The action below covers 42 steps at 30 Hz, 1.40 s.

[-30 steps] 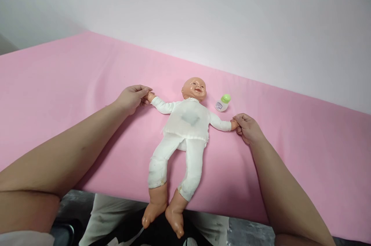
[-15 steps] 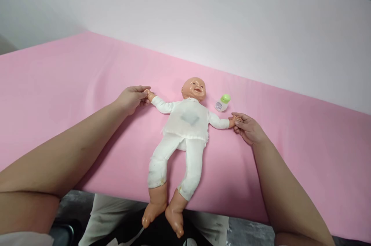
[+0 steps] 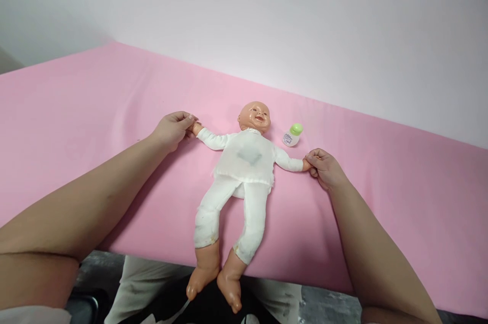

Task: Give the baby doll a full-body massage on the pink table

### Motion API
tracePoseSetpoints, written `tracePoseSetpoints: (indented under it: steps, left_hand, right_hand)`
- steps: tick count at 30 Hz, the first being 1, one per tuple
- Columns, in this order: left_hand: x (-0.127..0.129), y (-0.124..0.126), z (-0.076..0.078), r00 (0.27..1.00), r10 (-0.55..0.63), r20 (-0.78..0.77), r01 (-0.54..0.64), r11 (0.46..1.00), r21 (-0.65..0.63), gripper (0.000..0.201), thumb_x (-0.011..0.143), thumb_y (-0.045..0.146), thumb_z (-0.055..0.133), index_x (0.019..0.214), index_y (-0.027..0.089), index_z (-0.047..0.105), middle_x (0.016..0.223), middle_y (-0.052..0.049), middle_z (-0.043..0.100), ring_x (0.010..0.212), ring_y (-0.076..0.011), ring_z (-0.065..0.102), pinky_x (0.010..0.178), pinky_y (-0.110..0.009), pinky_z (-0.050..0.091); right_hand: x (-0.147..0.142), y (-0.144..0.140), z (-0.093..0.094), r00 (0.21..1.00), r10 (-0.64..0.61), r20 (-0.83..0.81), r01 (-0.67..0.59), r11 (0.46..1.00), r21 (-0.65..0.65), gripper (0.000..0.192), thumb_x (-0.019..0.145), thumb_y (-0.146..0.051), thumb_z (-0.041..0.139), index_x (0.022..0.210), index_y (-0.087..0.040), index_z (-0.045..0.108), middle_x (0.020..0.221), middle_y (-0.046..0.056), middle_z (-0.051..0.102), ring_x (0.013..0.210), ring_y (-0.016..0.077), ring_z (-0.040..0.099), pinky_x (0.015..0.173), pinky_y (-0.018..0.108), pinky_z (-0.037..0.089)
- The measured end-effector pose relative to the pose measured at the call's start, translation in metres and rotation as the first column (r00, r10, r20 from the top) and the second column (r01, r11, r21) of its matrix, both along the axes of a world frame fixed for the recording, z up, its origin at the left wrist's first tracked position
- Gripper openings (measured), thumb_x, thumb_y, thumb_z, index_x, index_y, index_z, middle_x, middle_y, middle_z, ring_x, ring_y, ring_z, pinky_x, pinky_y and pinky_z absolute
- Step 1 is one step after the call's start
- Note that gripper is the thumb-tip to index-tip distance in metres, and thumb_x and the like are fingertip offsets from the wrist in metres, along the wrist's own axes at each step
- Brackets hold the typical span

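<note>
A baby doll (image 3: 247, 158) with a white cloth body and hard plastic head, hands and feet lies on its back, its arms stretched out to both sides. My left hand (image 3: 176, 129) is closed around the doll's hand on the left, thumb and fingers pinching it. On the other side, my right hand (image 3: 323, 166) pinches the doll's other hand, which my fingers mostly cover. A small bottle (image 3: 293, 136) with a green cap and a clear, labelled body lies beside the doll's head, just above the arm on the right.
Pink cloth (image 3: 95, 95) covers the table, with a pale wall (image 3: 244, 19) behind it. The doll's feet reach over the table's near edge. Below that edge are my legs in light trousers (image 3: 141, 283) and a dark object at lower left.
My fingers have shifted over both doll hands, and the right one is now more covered. The doll's body and the bottle stay where they were.
</note>
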<state>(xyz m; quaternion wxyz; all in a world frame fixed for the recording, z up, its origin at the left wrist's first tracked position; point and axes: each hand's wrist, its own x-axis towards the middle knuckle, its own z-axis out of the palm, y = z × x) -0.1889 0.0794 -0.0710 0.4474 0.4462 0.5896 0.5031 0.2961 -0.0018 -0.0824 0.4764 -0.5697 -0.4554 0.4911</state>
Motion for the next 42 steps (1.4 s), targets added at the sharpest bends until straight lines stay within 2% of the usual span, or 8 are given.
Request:
tracePoseSetpoints:
  steps: [5,9,16,20,26,29,35,42]
  left_hand:
    - [0.002,-0.001,0.001,1.0,0.022,-0.016,-0.022,0.999,-0.024,0.009,0.09,0.023,0.07,0.093,0.017,0.075,0.078,-0.007,0.073,0.052,-0.0128,0.057,0.046,-0.024,0.047]
    - [-0.001,0.002,-0.002,1.0,0.014,0.014,-0.013,0.999,-0.03,0.016,0.089,0.017,0.067,0.102,0.015,0.076,0.084,-0.009,0.075,0.053,-0.0131,0.058,0.048,-0.025,0.049]
    - [-0.005,0.005,-0.007,0.992,-0.033,0.123,0.038,0.999,-0.031,0.027,0.086,0.011,0.068,0.112,0.013,0.075,0.088,-0.01,0.075,0.055,-0.0127,0.06,0.052,-0.026,0.049]
    - [-0.005,0.004,-0.006,0.99,-0.049,0.133,0.052,0.998,-0.018,0.024,0.083,0.011,0.073,0.106,0.014,0.074,0.081,-0.007,0.073,0.054,-0.0126,0.06,0.052,-0.025,0.049]
    - [-0.004,0.003,-0.005,0.997,-0.045,0.064,0.045,0.999,0.005,0.008,0.083,0.019,0.077,0.088,0.017,0.071,0.071,-0.004,0.068,0.051,-0.0133,0.058,0.047,-0.025,0.047]
    - [-0.002,0.003,-0.003,1.0,-0.021,0.01,0.021,1.0,-0.006,0.008,0.088,0.022,0.073,0.082,0.018,0.069,0.066,-0.004,0.065,0.049,-0.0137,0.057,0.046,-0.026,0.046]
    - [-0.001,0.004,-0.004,1.0,0.0,-0.006,0.0,1.0,-0.024,0.004,0.088,0.02,0.067,0.088,0.019,0.071,0.068,-0.004,0.067,0.048,-0.0143,0.056,0.046,-0.027,0.045]
    - [-0.002,0.004,-0.005,0.998,-0.024,0.066,0.026,0.999,-0.034,0.022,0.084,0.01,0.064,0.103,0.016,0.074,0.083,-0.008,0.075,0.053,-0.0137,0.058,0.049,-0.026,0.047]
  right_hand:
    - [0.0,0.003,-0.003,0.998,-0.056,0.008,0.056,0.998,0.001,0.051,0.073,-0.065,0.092,0.084,-0.02,0.071,0.067,0.0,0.068,0.041,0.0058,0.043,0.037,0.02,0.029]
    - [0.003,0.004,-0.005,0.998,-0.065,-0.01,0.065,0.998,-0.02,0.052,0.069,-0.059,0.096,0.097,-0.02,0.076,0.068,0.0,0.07,0.043,0.0069,0.046,0.039,0.021,0.034]
    - [0.009,0.001,0.001,0.993,0.04,-0.113,-0.045,0.998,-0.044,0.058,0.065,-0.042,0.102,0.113,-0.022,0.077,0.102,0.006,0.081,0.059,0.0086,0.062,0.053,0.023,0.053]
    - [0.007,0.001,0.001,0.995,0.049,-0.082,-0.052,0.998,-0.035,0.056,0.06,-0.039,0.105,0.104,-0.021,0.074,0.089,0.002,0.079,0.052,0.0079,0.058,0.047,0.022,0.048]
    - [0.002,0.003,0.0,1.0,0.002,-0.001,-0.002,0.999,-0.045,0.051,0.062,-0.047,0.103,0.083,-0.022,0.064,0.056,-0.006,0.059,0.044,0.0081,0.049,0.04,0.02,0.035]
    - [0.0,0.003,0.0,1.0,-0.019,0.01,0.019,0.999,-0.039,0.053,0.064,-0.053,0.102,0.08,-0.023,0.062,0.055,-0.006,0.057,0.042,0.0074,0.045,0.038,0.02,0.031]
    - [-0.003,0.004,-0.003,0.995,-0.095,-0.011,0.095,0.995,0.026,0.055,0.074,-0.068,0.092,0.079,-0.022,0.064,0.064,-0.002,0.062,0.042,0.005,0.036,0.036,0.021,0.023]
    - [-0.001,0.005,-0.004,0.988,-0.143,-0.063,0.143,0.99,-0.006,0.05,0.07,-0.055,0.097,0.099,-0.022,0.074,0.078,0.001,0.074,0.045,0.0055,0.045,0.039,0.019,0.035]
